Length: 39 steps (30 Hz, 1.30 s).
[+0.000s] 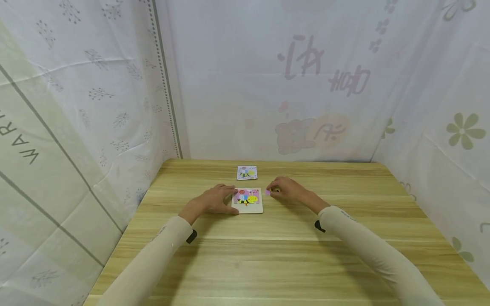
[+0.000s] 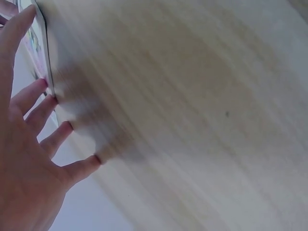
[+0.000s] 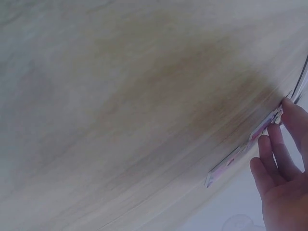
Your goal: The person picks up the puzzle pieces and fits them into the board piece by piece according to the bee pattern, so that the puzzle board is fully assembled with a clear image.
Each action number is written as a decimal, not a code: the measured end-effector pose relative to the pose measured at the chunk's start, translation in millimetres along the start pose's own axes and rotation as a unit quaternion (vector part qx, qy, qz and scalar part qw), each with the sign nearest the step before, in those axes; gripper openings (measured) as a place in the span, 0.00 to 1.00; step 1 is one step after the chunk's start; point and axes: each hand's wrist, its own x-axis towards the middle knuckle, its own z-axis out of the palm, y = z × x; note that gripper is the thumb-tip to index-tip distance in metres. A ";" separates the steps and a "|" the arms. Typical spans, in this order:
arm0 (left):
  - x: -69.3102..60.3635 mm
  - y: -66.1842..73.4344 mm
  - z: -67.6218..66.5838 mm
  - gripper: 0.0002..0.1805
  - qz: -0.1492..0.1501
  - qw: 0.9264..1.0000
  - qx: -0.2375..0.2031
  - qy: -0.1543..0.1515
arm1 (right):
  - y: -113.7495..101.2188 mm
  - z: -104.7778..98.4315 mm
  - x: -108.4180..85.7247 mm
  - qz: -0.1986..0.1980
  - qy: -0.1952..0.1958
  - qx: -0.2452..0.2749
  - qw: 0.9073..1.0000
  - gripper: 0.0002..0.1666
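Observation:
A pale square puzzle board [image 1: 250,209] lies flat on the table, partly filled with a bee picture on a pink ground; its lower part shows bare wood. My left hand [image 1: 217,199] holds the board at its left side, thumb at the near corner and index finger at the far one. In the left wrist view the other fingers [image 2: 55,137] are spread, their tips at the table. Just right of the board, my right hand [image 1: 288,189] pinches a small pink puzzle piece [image 1: 268,192] between thumb and fingers. Thin pink pieces [image 3: 225,167] lie beneath that hand in the right wrist view.
Behind the board lies a square card [image 1: 247,173] with a similar bee picture. The wood-grain table [image 1: 245,263] ends at a patterned curtain [image 1: 229,85] at the back, and more curtain [image 1: 459,182] hangs along both sides.

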 end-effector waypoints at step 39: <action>-1.6 0.5 0.0 0.50 0.013 1.000 -0.004 -0.001 | -27.7 10.6 4.3 -0.049 0.031 0.043 0.997 0.13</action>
